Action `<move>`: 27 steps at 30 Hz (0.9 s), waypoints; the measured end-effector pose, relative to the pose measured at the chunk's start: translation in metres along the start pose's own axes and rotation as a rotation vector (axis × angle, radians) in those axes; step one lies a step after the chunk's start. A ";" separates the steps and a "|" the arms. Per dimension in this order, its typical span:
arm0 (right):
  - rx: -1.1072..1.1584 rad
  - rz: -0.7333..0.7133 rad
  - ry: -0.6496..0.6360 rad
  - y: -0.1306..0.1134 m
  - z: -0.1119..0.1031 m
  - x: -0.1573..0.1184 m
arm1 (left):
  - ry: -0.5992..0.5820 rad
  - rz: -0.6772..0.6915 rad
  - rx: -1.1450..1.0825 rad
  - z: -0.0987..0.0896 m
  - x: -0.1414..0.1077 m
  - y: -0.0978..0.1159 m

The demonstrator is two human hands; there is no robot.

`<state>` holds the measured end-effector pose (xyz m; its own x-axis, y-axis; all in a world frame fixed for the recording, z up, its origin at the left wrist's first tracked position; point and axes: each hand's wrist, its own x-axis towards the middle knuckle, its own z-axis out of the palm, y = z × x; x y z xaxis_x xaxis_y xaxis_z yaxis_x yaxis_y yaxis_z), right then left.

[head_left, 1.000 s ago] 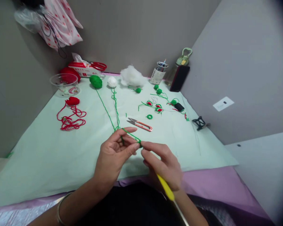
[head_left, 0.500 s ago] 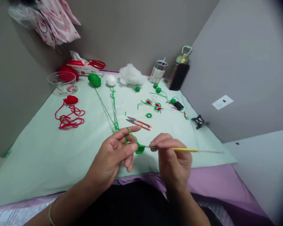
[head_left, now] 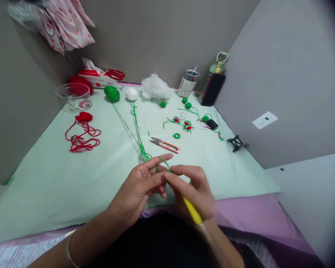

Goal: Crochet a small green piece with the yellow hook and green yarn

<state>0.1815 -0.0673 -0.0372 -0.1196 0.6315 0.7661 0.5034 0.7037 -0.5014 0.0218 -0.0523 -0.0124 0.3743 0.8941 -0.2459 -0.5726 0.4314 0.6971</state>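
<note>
My left hand (head_left: 145, 182) pinches the green crochet piece, which is almost fully covered by fingers now. Green yarn (head_left: 164, 160) loops over its raised index finger and runs back across the cloth to a green yarn ball (head_left: 111, 93). My right hand (head_left: 192, 190) is closed round a crochet hook (head_left: 192, 210), its yellow handle slanting down toward my forearm. The fingertips of both hands meet at the work, hiding the hook's tip. Just beyond the hands lie orange-handled thread snips (head_left: 165, 145).
A red yarn ball (head_left: 84, 117) with loose strands lies left, near a clear plastic tub (head_left: 74, 97). White stuffing (head_left: 156, 88), a pen holder (head_left: 188, 83) and a propped phone (head_left: 213, 90) stand along the back. Small crocheted pieces (head_left: 187, 127) and a black claw clip (head_left: 236, 143) are at right.
My right hand has moved left against the left fingertips. The hook has swung from level to slanting down toward me, and the green piece has become covered.
</note>
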 end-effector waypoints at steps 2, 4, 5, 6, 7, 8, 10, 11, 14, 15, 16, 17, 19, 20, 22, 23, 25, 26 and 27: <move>0.140 0.092 0.068 0.002 0.000 0.003 | 0.012 -0.069 -0.044 0.000 0.000 0.004; 0.340 0.211 0.150 0.004 -0.001 0.008 | 0.037 -0.058 -0.050 -0.001 0.000 0.007; 0.438 0.265 0.180 0.004 -0.001 0.010 | 0.046 -0.035 -0.041 -0.001 -0.001 0.007; 0.523 0.308 0.196 0.004 -0.001 0.011 | 0.052 -0.006 -0.018 -0.001 -0.001 0.007; 0.588 0.337 0.189 0.004 0.000 0.012 | 0.057 0.031 0.020 -0.001 -0.001 0.005; 0.627 0.351 0.174 0.004 0.001 0.013 | 0.061 0.073 0.067 -0.001 -0.002 0.004; 0.623 0.339 0.139 0.004 0.003 0.013 | 0.053 0.148 0.173 -0.002 -0.002 0.000; 0.596 0.322 0.127 0.003 0.004 0.013 | 0.044 0.173 0.218 -0.002 -0.002 -0.002; 0.505 0.293 0.108 0.002 0.006 0.011 | 0.036 0.190 0.255 -0.003 0.000 -0.006; 0.462 0.281 0.095 0.001 0.006 0.009 | 0.047 0.188 0.239 -0.003 0.001 -0.007; 0.392 0.250 0.077 0.001 0.005 0.007 | 0.065 0.187 0.208 -0.002 0.002 -0.008; 0.289 0.201 0.049 0.001 0.005 0.005 | 0.086 0.182 0.167 -0.001 0.003 -0.009; 0.039 0.063 -0.005 0.000 0.003 0.000 | 0.122 0.155 0.083 0.002 0.005 -0.010; -0.059 -0.002 -0.026 0.001 0.003 -0.001 | 0.126 0.126 0.041 0.003 0.005 -0.010; -0.113 -0.056 -0.037 0.002 0.001 -0.003 | 0.083 0.031 -0.025 0.004 0.005 -0.009; -0.064 -0.038 -0.028 0.003 0.001 -0.002 | 0.047 -0.016 -0.048 0.004 0.005 -0.008; 0.115 0.069 0.018 0.005 -0.001 0.002 | 0.002 -0.079 -0.069 0.001 0.006 -0.005; 0.218 0.147 0.056 0.006 -0.002 0.004 | 0.003 -0.090 -0.058 -0.001 0.006 -0.003; 0.325 0.226 0.099 0.007 -0.003 0.007 | 0.020 -0.089 -0.038 -0.002 0.006 -0.002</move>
<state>0.1866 -0.0595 -0.0342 0.0542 0.7590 0.6489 0.2087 0.6269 -0.7507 0.0235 -0.0474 -0.0168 0.4104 0.8543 -0.3190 -0.5653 0.5129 0.6461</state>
